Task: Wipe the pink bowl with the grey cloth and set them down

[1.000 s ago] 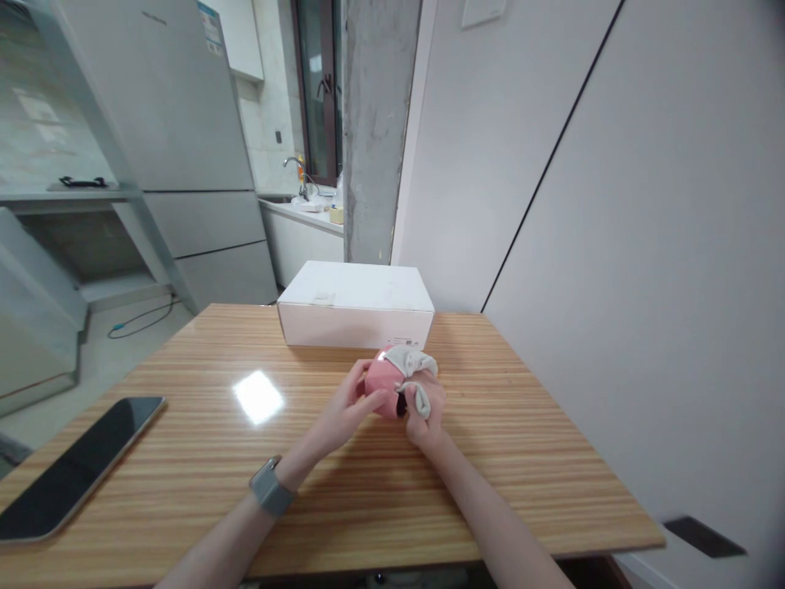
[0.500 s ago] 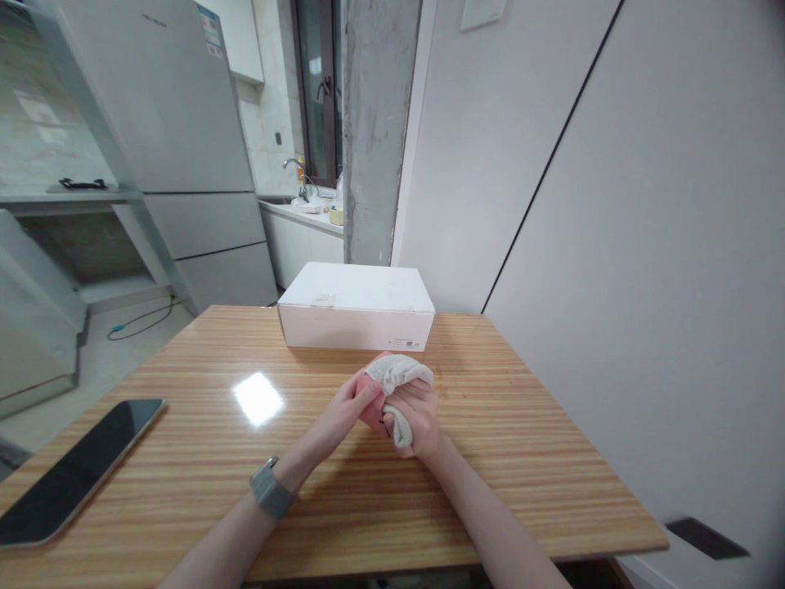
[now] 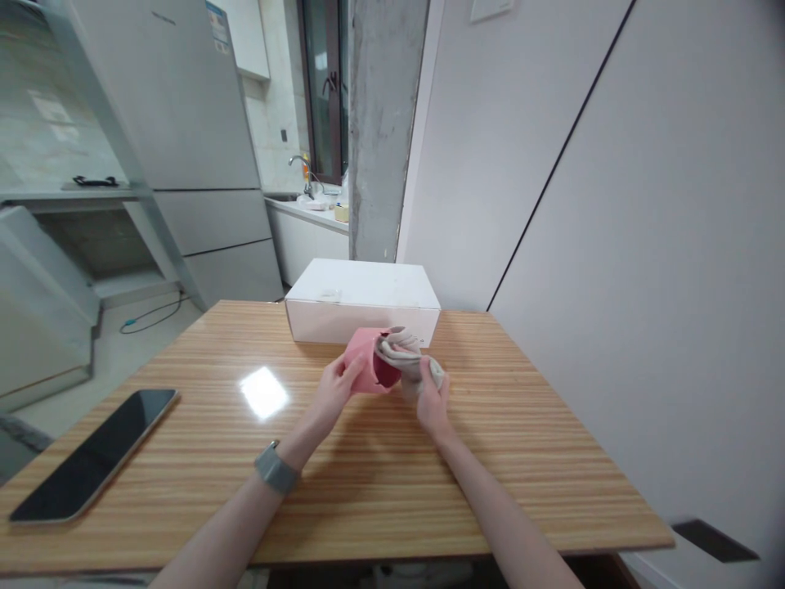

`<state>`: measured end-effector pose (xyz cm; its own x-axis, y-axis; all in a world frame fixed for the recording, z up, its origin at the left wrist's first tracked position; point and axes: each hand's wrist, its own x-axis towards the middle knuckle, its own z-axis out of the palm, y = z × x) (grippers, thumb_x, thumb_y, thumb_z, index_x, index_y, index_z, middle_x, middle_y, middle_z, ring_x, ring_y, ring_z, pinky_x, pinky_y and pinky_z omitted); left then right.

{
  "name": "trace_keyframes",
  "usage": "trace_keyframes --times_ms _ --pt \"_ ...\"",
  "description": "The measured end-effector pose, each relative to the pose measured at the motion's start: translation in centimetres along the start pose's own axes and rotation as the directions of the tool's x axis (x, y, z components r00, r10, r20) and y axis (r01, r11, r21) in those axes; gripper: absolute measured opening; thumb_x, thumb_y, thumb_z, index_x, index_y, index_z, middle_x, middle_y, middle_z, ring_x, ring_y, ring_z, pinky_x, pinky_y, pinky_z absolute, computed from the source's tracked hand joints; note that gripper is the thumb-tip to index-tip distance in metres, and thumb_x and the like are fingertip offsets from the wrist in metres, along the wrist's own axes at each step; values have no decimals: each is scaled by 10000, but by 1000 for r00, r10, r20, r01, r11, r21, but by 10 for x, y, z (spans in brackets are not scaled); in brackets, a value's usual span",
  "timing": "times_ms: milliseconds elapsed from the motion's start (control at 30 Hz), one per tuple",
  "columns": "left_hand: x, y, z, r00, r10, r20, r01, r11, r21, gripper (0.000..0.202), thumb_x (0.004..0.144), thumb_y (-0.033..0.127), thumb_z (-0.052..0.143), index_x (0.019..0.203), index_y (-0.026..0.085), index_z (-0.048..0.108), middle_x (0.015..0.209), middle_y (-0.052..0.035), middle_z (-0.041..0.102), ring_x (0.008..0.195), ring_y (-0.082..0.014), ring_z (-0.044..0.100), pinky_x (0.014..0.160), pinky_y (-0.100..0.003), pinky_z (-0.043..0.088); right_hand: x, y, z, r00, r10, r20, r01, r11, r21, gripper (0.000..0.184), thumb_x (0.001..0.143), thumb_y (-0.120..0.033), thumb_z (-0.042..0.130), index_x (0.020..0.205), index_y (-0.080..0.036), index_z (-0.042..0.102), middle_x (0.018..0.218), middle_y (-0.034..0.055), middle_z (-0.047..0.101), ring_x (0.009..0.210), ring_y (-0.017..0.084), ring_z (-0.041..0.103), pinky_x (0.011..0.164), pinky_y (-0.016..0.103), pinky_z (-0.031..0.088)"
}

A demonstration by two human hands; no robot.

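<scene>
My left hand (image 3: 334, 391) grips a pink open-mouthed container (image 3: 363, 352) from its left side, thumb on the near face. The container is tipped sideways above the table, so its dark opening faces right. My right hand (image 3: 433, 402) is closed on a folded grey-white cloth (image 3: 401, 352). One end of the cloth lies at the container's mouth, against its upper rim; how far it reaches inside cannot be made out.
A white box (image 3: 361, 286) stands at the far edge of the wooden table (image 3: 368, 507), just behind the container. A dark-screened tablet or phone (image 3: 95, 458) lies at the left. A white wall (image 3: 643, 286) borders the right side.
The cloth, bunched over the pink container and covering much of it before, has been drawn to the right by my right hand. The container's mouth now shows, and both hands are slightly farther forward.
</scene>
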<state>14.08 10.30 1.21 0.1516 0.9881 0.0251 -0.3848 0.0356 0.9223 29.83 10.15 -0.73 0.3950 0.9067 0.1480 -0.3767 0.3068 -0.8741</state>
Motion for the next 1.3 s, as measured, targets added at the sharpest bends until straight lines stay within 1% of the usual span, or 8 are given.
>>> trace_keyframes --times_ms 67,167,367,467,633,933,1133,1300 --pt "5 0 -5 992 -120 -42 113 984 -140 505 777 493 600 1109 113 613 1093 -134 658 938 -237 631 731 -312 542 12 2 -5 984 128 -127 -112 986 125 227 810 -423 540 878 -232 642 889 -1 710 964 183 628 925 334 452" --pt "9 0 -11 960 -281 -1 266 910 -318 559 817 592 471 1197 191 557 1144 -114 637 912 -225 643 671 -334 567 29 0 -12 968 210 -135 -185 967 177 364 886 -465 351 889 -228 628 887 16 718 886 202 661 858 407 500" --pt "2 2 -9 907 -371 198 418 847 -328 658 791 682 395 1232 212 526 1089 -118 658 813 -254 664 570 -375 570 18 -9 0 936 257 240 -307 930 203 522 853 -616 333 1001 -227 648 1035 52 696 983 254 637 863 450 497" --pt "-3 4 -3 878 -397 269 463 846 -265 642 808 660 386 1220 194 543 1085 -114 661 781 -238 660 565 -372 562 4 -12 9 908 128 398 -152 988 28 498 834 -613 403 1063 -245 648 1115 39 661 1121 244 557 992 419 403" --pt "-4 3 3 893 -408 188 443 872 -209 604 813 630 417 1175 175 583 1086 -102 668 824 -229 655 596 -311 540 -2 -17 9 862 -81 500 183 970 -160 367 848 -516 474 969 -234 675 1111 30 639 1159 219 504 1078 381 283" --pt "-3 -5 6 941 -339 -2 333 924 -191 620 794 602 477 1246 180 521 1167 -111 626 936 -241 638 653 -314 548 -24 9 23 951 -148 272 173 982 -72 318 899 -450 409 990 -209 595 1111 46 609 1104 187 526 1021 361 351" --pt "-8 -7 20 981 -124 147 169 921 -352 481 839 414 532 1298 297 452 1312 -24 540 1163 -198 529 901 -308 487 -27 11 23 963 -240 126 257 955 -148 330 909 -437 386 1063 -206 565 1207 74 553 1132 186 494 1031 377 328" --pt "-5 -6 8 927 -345 146 368 912 -180 487 826 531 474 1123 169 607 1013 -78 685 840 -180 659 645 -233 533 -9 -5 10 961 -242 133 260 955 -142 350 899 -449 386 842 -198 623 981 54 642 992 201 568 958 368 392"
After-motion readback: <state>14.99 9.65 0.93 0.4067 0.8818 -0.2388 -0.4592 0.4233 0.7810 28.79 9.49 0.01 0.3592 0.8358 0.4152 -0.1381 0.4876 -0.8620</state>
